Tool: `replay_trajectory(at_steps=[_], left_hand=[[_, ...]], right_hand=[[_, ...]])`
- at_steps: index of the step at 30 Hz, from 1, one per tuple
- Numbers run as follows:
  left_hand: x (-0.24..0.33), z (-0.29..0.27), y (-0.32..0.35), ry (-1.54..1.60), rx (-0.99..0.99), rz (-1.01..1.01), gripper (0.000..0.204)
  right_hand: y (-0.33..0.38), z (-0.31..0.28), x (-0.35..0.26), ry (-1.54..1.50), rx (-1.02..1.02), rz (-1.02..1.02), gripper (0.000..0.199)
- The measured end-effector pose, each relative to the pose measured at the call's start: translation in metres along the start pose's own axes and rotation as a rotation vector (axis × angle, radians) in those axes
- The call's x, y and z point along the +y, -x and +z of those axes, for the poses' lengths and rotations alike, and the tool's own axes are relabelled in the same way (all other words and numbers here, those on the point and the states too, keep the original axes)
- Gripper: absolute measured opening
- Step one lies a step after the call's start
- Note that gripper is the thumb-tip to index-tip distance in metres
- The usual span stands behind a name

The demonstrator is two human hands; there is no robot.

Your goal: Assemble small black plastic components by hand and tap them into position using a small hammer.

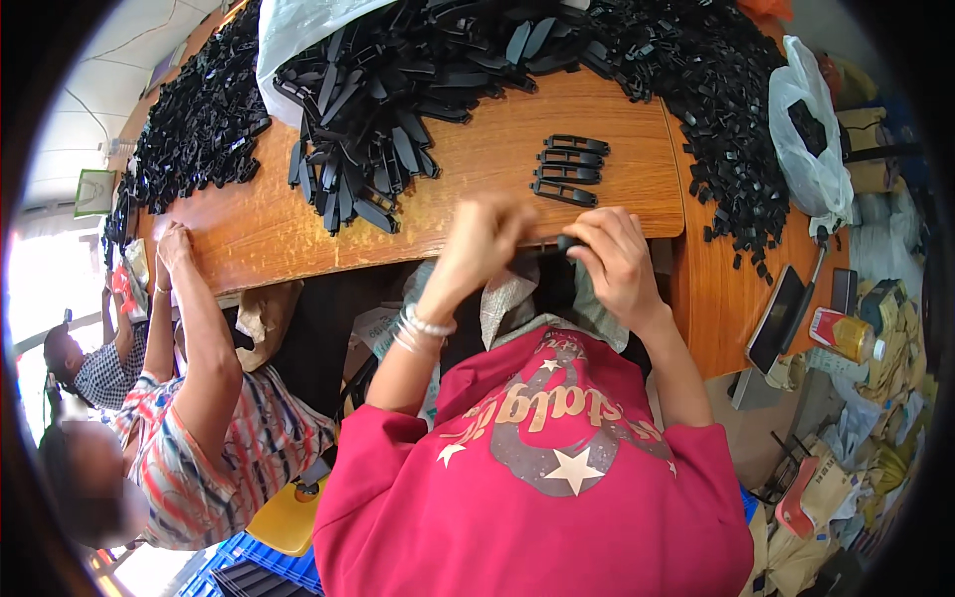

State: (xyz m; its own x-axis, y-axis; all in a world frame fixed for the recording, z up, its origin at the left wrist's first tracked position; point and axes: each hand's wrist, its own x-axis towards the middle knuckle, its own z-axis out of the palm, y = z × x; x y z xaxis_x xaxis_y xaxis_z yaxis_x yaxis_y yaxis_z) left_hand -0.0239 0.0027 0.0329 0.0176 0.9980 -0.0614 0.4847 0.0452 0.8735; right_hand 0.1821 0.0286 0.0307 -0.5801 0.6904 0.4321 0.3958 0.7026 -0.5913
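Just beyond the near table edge, my right hand (pixel 619 261) pinches a small dark piece (pixel 569 243), rounded at the end that shows; its exact kind cannot be made out. A thin dark strip runs from it toward my left hand (pixel 485 244), which wears pale bracelets at the wrist. Motion smears the left fingers, so whether they grip the strip is unclear. Past both hands, several long black slotted plastic parts (pixel 570 171) lie side by side in a short stack-like row on the table. A heap of long black plastic pieces (pixel 358 149) spreads to their left.
Small black plastic parts are piled at the far left (pixel 204 109) and along the right (pixel 731 149) of the wooden table (pixel 468 159). A clear plastic bag (pixel 811 139), a tablet (pixel 776 318) and a bottle of yellow liquid (pixel 846 335) are on the right. Another person's arms (pixel 199 298) rest at the left.
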Motion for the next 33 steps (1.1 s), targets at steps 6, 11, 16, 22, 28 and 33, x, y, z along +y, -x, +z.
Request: replay_trajectory(at_steps=[6,11,16,22,28,33], left_hand=[[-0.047,-0.048,-0.074,-0.795,0.385,0.200,0.006],[-0.059,-0.055,-0.092,-1.066,0.438,0.316,0.005],[-0.065,-0.062,-0.099,-1.166,0.376,0.434,0.003],[-0.061,-0.064,-0.100,-1.253,0.370,0.483,0.005],[-0.064,-0.067,-0.099,-1.296,0.364,0.485,0.008],[-0.038,-0.064,-0.082,-1.156,0.312,0.585,0.007]], right_hand=[[0.009,0.017,0.015,0.249,0.145,0.141,0.022],[0.003,0.022,0.024,0.234,0.211,0.190,0.022],[0.003,-0.001,0.040,0.240,0.355,0.291,0.011],[0.022,-0.052,0.103,0.615,0.479,0.583,0.009],[0.024,-0.055,0.095,0.560,0.410,0.590,0.008],[0.022,-0.043,0.096,0.622,0.347,0.654,0.015]])
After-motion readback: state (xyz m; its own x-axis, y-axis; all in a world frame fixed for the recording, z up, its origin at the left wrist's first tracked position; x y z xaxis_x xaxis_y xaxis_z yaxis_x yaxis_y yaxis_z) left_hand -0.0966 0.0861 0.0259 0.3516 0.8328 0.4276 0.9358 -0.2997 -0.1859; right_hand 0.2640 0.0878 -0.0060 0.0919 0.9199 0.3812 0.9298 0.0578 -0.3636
